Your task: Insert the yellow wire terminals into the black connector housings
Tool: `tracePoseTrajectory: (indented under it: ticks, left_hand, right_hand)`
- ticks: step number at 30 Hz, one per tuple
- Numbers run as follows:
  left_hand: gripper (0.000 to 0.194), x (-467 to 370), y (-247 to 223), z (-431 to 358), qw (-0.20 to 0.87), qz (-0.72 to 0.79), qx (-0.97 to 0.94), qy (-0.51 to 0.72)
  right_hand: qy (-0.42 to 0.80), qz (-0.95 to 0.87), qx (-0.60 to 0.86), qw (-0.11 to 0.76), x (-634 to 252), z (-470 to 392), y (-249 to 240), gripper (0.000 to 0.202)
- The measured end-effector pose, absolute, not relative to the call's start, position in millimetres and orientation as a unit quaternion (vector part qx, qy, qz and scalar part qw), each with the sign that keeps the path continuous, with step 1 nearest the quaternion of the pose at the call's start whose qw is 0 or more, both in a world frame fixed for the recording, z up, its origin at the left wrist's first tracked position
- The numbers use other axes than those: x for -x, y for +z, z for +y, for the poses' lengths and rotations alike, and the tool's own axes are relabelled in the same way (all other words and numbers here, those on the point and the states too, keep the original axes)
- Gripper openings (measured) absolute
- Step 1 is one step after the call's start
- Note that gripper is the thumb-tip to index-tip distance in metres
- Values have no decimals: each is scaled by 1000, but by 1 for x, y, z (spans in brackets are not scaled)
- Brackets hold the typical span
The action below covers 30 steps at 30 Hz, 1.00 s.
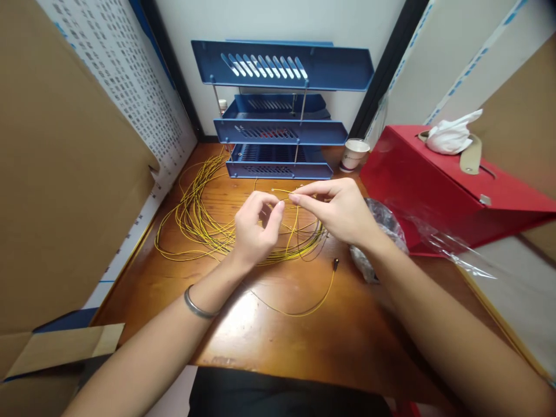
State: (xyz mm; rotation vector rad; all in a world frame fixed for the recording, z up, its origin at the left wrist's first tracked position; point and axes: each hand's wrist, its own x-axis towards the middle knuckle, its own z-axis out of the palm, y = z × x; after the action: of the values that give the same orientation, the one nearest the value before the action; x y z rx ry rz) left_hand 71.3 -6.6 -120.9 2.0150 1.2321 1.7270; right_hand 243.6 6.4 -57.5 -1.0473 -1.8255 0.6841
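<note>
My right hand [341, 209] pinches a thin yellow wire [282, 191] between thumb and forefinger, and a short free end sticks out to the left of the fingertips. Close beside it, my left hand [258, 226] is closed in a pinch, its thumb and forefinger meeting on a strand of the same kind of wire. Beneath both hands, a loose coil of yellow and dark wires [195, 214] spreads over the wooden table [174, 313]. One lead curves toward me and ends in a small black connector [336, 264].
A blue tiered file tray [280, 133] stands at the back. Right of it are a paper cup [354, 154] and a red box [417, 185] with tissue on top. Clear plastic bags [384, 223] lie by my right forearm. Cardboard [65, 174] walls the left side.
</note>
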Motion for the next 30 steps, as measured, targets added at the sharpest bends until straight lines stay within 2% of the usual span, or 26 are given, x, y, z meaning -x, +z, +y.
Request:
tracePoseTrajectory:
  ticks: [2, 7, 9, 12, 17, 20, 24, 26, 30]
  left_hand:
    - [13, -70, -125, -2, 166, 421, -673, 585]
    - [46, -64, -131, 9, 307, 338, -691, 560]
    - [52, -62, -130, 10, 338, 325, -701, 537]
    - [46, -61, -126, 11, 401, 323, -669, 536]
    - [20, -60, -122, 16, 527, 319, -556, 558]
    - [26, -59, -120, 19, 539, 341, -511, 577]
    - [33, -52, -112, 20, 503, 404, -512, 567]
    - [31, -43, -105, 22, 472, 426, -520, 570]
    - [20, -12, -87, 32, 434, 425, -490, 626]
  right_hand:
    - [282, -741, 404, 456, -242, 5, -56, 13]
    - [367, -696, 384, 484, -237, 1, -54, 19]
    - [404, -674, 386, 483, -234, 1, -56, 26]
    - [449, -654, 383, 474, -231, 1, -60, 34]
    - [497, -646, 368, 449, -226, 1, -66, 39]
    - [479, -665, 370, 437, -226, 3, -70, 34]
    - [344, -693, 404, 489, -232, 7, -70, 19]
    - [298, -679, 421, 523, -239, 9, -63, 16]
    - [298, -615, 471, 558, -260, 8, -36, 15]
